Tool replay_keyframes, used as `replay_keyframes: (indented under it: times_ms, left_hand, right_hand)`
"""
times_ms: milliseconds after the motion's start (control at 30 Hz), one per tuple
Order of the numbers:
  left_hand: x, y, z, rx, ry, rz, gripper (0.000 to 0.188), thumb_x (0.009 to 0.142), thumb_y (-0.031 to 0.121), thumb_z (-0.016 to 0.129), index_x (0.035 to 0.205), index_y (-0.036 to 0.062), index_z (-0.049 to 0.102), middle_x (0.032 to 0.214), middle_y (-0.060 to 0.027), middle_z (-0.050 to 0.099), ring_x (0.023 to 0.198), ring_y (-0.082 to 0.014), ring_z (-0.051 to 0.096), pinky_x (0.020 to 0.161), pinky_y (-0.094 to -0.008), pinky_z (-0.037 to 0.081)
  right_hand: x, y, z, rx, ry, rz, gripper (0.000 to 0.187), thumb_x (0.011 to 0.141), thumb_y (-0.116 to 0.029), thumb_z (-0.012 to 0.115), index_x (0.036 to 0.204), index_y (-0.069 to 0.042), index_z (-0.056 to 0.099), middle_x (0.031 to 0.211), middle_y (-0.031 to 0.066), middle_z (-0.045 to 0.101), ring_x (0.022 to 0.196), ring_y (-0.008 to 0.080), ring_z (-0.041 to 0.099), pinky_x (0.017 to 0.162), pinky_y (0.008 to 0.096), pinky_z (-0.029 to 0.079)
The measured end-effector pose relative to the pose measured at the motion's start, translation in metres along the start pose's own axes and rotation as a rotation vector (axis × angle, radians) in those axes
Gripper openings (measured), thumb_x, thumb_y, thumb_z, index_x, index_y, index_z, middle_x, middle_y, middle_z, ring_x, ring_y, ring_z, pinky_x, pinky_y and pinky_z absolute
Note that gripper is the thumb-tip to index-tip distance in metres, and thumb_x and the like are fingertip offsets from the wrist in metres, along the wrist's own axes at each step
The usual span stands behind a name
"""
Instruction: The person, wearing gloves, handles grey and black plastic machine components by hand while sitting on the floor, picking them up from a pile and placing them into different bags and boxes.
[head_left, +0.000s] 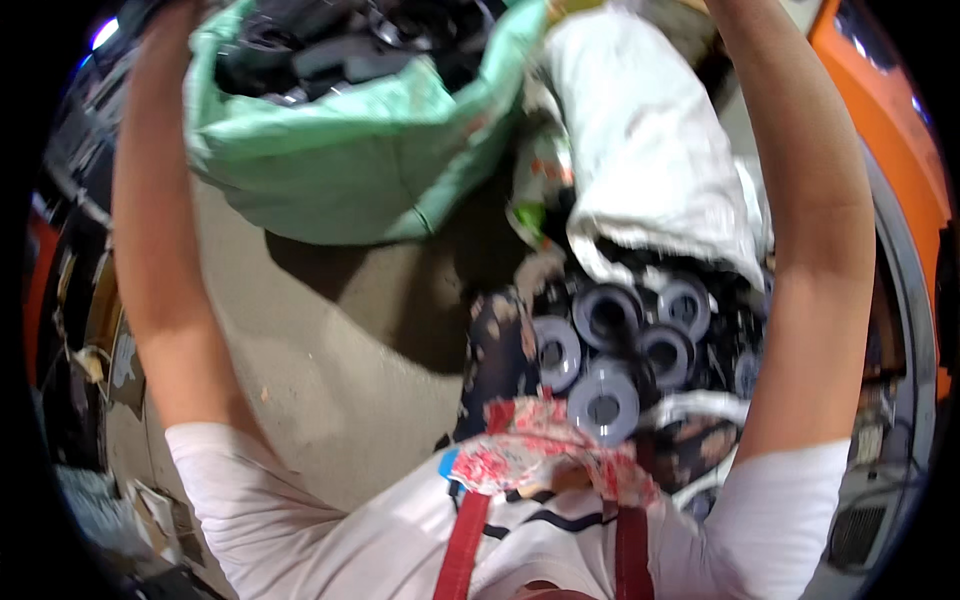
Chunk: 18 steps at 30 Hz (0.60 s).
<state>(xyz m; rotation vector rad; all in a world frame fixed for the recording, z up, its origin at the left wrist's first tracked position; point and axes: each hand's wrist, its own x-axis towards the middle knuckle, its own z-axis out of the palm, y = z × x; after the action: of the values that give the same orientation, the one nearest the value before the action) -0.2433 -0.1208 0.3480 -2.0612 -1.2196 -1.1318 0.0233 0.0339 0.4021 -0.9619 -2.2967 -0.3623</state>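
While both forearms reach up toward the top edge of the view, the hands themselves are barely visible: the left hand (178, 12) is a dark blur at the upper left corner of the green sack (340, 160), touching or gripping its rim, though how far the fingers are open cannot be told. The right hand is cut off by the top edge, past the white sack (650, 150), so its state cannot be told either. The two arms are well apart, one on each side of the sacks.

Largest is the concrete floor (320, 350), grey-beige, rough and speckled with small scraps. Above it hangs the green sack, woven plastic with a crinkled, slightly glossy surface; its mouth gapes open at the top and shows a jumble of black plastic parts (330, 45) inside. Just beside it, to the right, the white sack is of the same woven kind, creased and slumped, its lower edge lying over a heap of grey rings (610, 350). These rings are thick, round, smooth-faced discs with a dark central hole, packed against one another near the person's chest. Below them lies a crumpled red-and-white floral cloth (545, 450), soft and folded, resting at the person's white shirt (300, 530).
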Motion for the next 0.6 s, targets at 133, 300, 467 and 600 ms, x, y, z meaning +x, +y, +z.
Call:
replay_keyframes:
  times_ms: [133,300,467,600]
  left_hand:
    - [-0.06,-0.028,0.006,0.141,-0.039,0.116,0.036,0.085,0.005,0.048,0.121,0.0088,0.051,0.119,-0.0096,0.053,0.115,-0.0207,0.047,0.098,-0.0327,0.038]
    - [-0.121,0.087,0.135,-0.1,-0.243,0.095,0.042,0.075,0.02,0.068,0.112,0.0078,0.055,0.111,-0.0099,0.056,0.105,-0.024,0.052,0.091,-0.0336,0.039]
    - [-0.166,0.171,0.241,-0.493,-1.025,0.05,0.049,0.073,0.031,0.064,0.114,0.004,0.054,0.112,-0.0155,0.056,0.105,-0.0289,0.052,0.091,-0.034,0.041]
    - [-0.232,0.194,0.34,-0.127,-1.647,0.166,0.054,0.062,0.036,0.071,0.105,0.0056,0.061,0.111,-0.016,0.058,0.102,-0.0284,0.057,0.082,-0.038,0.048]
  right_hand:
    - [-0.056,0.022,0.053,0.096,-0.265,-0.173,0.045,0.077,-0.046,0.056,0.103,-0.011,0.061,0.099,0.0143,0.062,0.094,0.0302,0.058,0.082,0.0356,0.045]
    - [-0.255,0.099,0.104,0.187,-0.995,0.137,0.049,0.075,-0.052,0.057,0.102,-0.012,0.062,0.096,0.0157,0.062,0.093,0.0313,0.059,0.081,0.035,0.045]
    - [-0.451,0.058,0.127,0.26,-1.26,0.684,0.088,0.061,-0.056,0.068,0.12,0.004,0.043,0.113,0.0251,0.052,0.103,0.0325,0.053,0.089,0.0355,0.041]
    - [-0.52,0.01,0.145,0.159,-1.12,0.771,0.113,0.052,-0.053,0.074,0.131,0.008,0.02,0.136,0.028,0.026,0.126,0.0359,0.029,0.103,0.0344,0.027]
